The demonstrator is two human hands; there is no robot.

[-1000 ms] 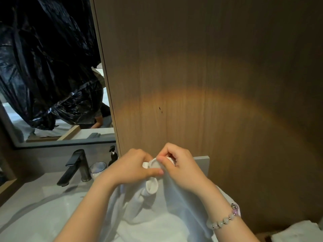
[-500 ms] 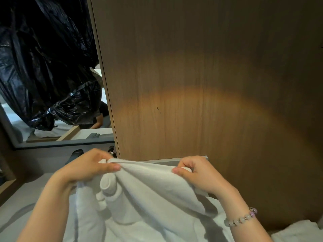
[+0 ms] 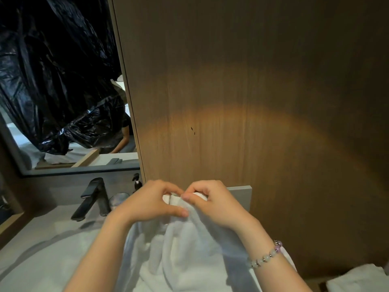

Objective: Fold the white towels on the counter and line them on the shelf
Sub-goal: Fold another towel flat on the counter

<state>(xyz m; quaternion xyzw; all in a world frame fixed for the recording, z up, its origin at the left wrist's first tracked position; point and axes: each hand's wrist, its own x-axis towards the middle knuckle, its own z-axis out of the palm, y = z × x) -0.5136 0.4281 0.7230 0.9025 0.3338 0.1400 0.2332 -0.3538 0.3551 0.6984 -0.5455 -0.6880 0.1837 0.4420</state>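
Drawn back together since half a second ago, when spread wide along the top edge of the cloth: left hand [image 3: 151, 204] and right hand [image 3: 213, 205], now knuckle to knuckle at mid-frame, much as a full second ago.

Nearest the camera, two bare forearms reaching up from the bottom edge, a beaded bracelet [image 3: 265, 256] round the right wrist. Between them, hanging in loose folds from the hands down past the bottom edge: the white towel [image 3: 185, 251], lifted in front of the bench [image 3: 48, 220], its lower part out of frame.

Left grip: fingers curled over the top hem, thumb stretched across the front of the cloth, pinching it. Right grip: fingers curled tight, thumb and forefinger nipping the same bunched hem just beside the left fingertips.

In the lower right corner, well apart from the hands, part of another white towel [image 3: 357, 278], cut off by the frame.

Further back on the left, on the grey bench: a dark tap [image 3: 92, 199], a glass tumbler [image 3: 119, 200] just beside it, a small dark pump bottle [image 3: 136, 183] behind.

Behind the hands, a grey ledge [image 3: 242, 191] against a tall wood panel [image 3: 252, 91] crossed by a warm arc of light.

Farthest, upper left: a mirror [image 3: 117, 144], mostly filled by black plastic sheeting [image 3: 52, 70]; hung over it or reflected, cannot tell.
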